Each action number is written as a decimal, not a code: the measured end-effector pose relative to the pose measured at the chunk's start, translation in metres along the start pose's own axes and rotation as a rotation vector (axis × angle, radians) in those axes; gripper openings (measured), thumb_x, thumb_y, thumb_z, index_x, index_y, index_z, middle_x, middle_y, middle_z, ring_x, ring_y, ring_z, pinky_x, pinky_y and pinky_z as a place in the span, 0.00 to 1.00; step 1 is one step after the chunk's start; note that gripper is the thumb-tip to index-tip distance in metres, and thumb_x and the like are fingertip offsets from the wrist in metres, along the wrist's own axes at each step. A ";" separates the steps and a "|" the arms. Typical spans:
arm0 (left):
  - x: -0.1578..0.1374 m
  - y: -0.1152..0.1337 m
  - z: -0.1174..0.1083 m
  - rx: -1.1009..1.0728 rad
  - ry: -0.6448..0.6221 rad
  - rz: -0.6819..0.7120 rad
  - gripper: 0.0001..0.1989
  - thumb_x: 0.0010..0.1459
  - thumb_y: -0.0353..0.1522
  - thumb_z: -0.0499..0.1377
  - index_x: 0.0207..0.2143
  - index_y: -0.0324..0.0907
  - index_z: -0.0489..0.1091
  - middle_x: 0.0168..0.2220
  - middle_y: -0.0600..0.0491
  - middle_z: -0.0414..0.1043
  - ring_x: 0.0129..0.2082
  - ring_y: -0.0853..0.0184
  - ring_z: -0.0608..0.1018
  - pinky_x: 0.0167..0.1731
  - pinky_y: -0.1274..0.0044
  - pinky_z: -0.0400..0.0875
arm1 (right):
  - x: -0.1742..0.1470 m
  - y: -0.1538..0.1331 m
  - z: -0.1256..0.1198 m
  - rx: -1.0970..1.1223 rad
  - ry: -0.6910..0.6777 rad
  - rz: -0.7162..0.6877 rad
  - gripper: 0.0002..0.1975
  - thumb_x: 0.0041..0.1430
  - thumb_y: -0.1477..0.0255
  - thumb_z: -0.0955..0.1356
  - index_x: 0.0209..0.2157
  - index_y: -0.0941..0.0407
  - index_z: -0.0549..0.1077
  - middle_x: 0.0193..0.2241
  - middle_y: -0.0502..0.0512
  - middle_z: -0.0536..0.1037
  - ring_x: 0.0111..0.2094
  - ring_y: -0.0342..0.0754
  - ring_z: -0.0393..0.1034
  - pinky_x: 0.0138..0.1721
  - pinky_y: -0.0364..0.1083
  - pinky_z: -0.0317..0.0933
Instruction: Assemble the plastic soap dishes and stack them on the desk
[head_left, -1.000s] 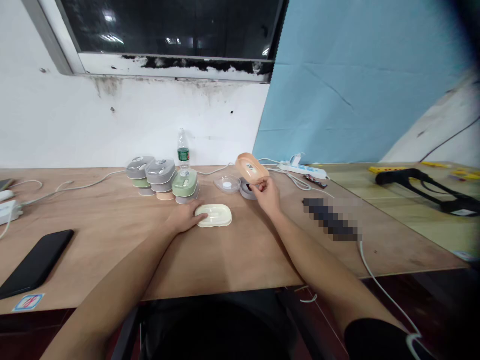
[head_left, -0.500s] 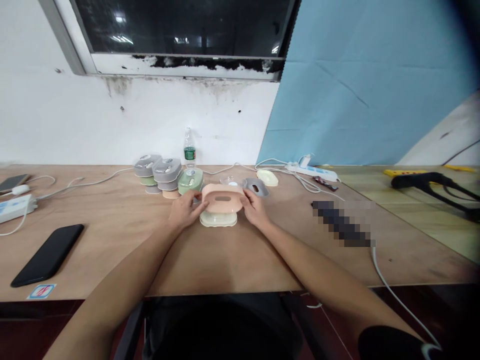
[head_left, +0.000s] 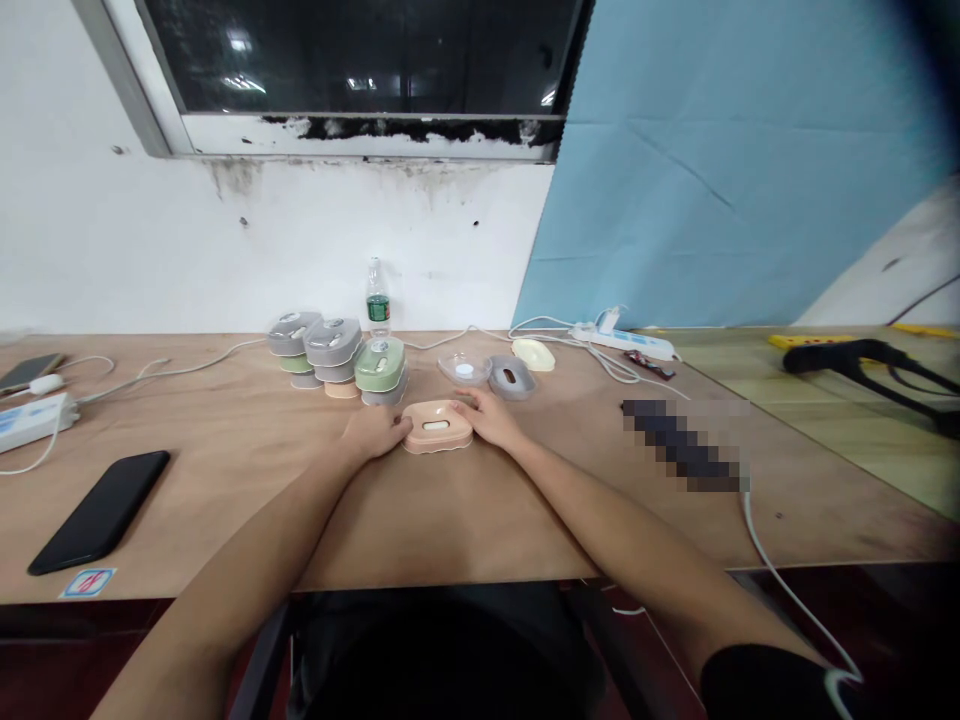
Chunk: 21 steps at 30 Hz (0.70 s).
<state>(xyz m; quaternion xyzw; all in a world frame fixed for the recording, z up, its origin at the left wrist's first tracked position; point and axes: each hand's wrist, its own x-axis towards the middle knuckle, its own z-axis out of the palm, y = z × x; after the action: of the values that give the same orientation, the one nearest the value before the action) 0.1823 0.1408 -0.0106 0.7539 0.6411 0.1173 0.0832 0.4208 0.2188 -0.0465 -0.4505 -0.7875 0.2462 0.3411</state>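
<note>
A peach plastic soap-dish-like tray with an oval slot in its middle lies low on the table in front of me. Pale material shows through the slot, while the cream tray beneath is otherwise hidden. My left hand has its fingers curled against the tray's left end. At the right end, my right hand grips the rim with thumb and fingers. Just behind sit a clear lid, a grey slotted tray and a cream shallow piece.
Stacked grey boxes and a green box stand behind my left hand, near a water bottle. A black phone lies at left. White power strips and cables run along the back and left; a blurred dark object lies at right.
Both hands have lowered the peach tray from a raised, tilted position down over the cream tray, which it now covers. The clear lid behind is more fully visible.
</note>
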 end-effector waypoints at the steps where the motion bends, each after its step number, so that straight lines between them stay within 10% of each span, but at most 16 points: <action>1: 0.000 0.000 0.000 -0.005 -0.001 -0.010 0.21 0.61 0.44 0.45 0.27 0.43 0.71 0.29 0.49 0.75 0.29 0.63 0.74 0.26 0.76 0.58 | 0.002 0.001 -0.001 -0.047 0.047 -0.009 0.24 0.61 0.57 0.63 0.52 0.56 0.71 0.36 0.57 0.79 0.36 0.51 0.72 0.39 0.48 0.63; 6: 0.001 0.000 0.003 -0.047 0.008 -0.050 0.24 0.61 0.48 0.45 0.25 0.43 0.69 0.27 0.51 0.73 0.28 0.64 0.73 0.24 0.76 0.56 | 0.020 0.009 -0.006 -0.310 0.089 0.074 0.28 0.62 0.62 0.62 0.62 0.56 0.59 0.36 0.59 0.79 0.37 0.55 0.72 0.39 0.49 0.61; 16: -0.001 -0.006 -0.001 -0.112 0.108 -0.078 0.27 0.60 0.54 0.45 0.25 0.43 0.69 0.27 0.52 0.74 0.30 0.64 0.74 0.25 0.76 0.58 | 0.012 0.014 -0.017 -0.262 0.263 0.041 0.10 0.58 0.67 0.65 0.42 0.55 0.71 0.25 0.51 0.74 0.29 0.48 0.68 0.32 0.44 0.56; 21: -0.002 -0.004 -0.001 -0.191 0.328 -0.041 0.21 0.61 0.47 0.52 0.50 0.45 0.68 0.40 0.50 0.76 0.37 0.61 0.76 0.33 0.75 0.66 | 0.004 0.003 -0.026 -0.162 0.405 -0.096 0.16 0.57 0.59 0.67 0.41 0.56 0.71 0.23 0.50 0.71 0.27 0.48 0.66 0.32 0.45 0.58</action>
<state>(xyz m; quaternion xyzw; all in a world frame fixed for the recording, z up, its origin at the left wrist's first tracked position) 0.1780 0.1395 -0.0114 0.7002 0.6471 0.2973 0.0509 0.4404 0.2255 -0.0308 -0.4787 -0.7407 0.0703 0.4661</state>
